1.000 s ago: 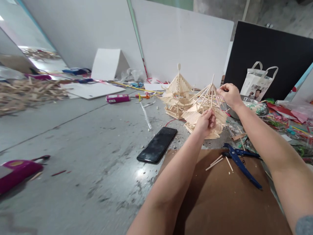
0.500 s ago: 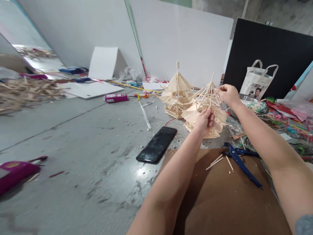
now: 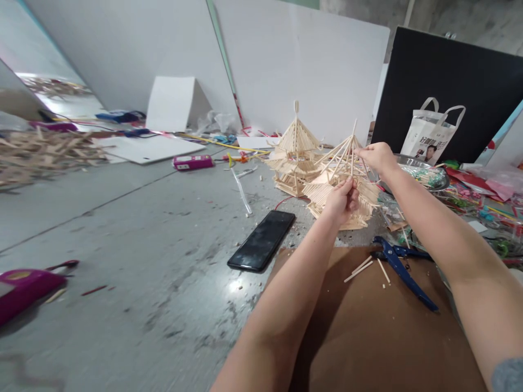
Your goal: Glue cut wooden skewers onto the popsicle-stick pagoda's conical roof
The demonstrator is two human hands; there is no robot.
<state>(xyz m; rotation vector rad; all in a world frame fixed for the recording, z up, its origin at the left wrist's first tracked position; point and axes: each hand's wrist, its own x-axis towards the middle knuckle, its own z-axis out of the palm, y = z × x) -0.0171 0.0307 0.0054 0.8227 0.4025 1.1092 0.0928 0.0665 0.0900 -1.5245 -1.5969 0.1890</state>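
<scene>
Sticks fan out from the peak of the small wooden roof model, which sits tilted on the grey floor just beyond the brown board. The left hand is clenched around the near edge of the model, fingers curled under the eave, likely to steady it so the frame does not shift. The right hand pinches one thin stick near the peak, thumb and fingertips closed on it, wrist bent down from above; this looks like fine placing of a rafter. Both forearms reach out straight from the body, the left low and nearly level, the right coming in higher from the right side.

A finished tower model stands just behind the held one, touching or nearly so. A black phone lies flat on the floor to the left of the board. Blue pliers and a few loose sticks rest on the board's far edge, close to hand. A white bag leans against a black panel beyond, and a pink box lies farther off on the floor
</scene>
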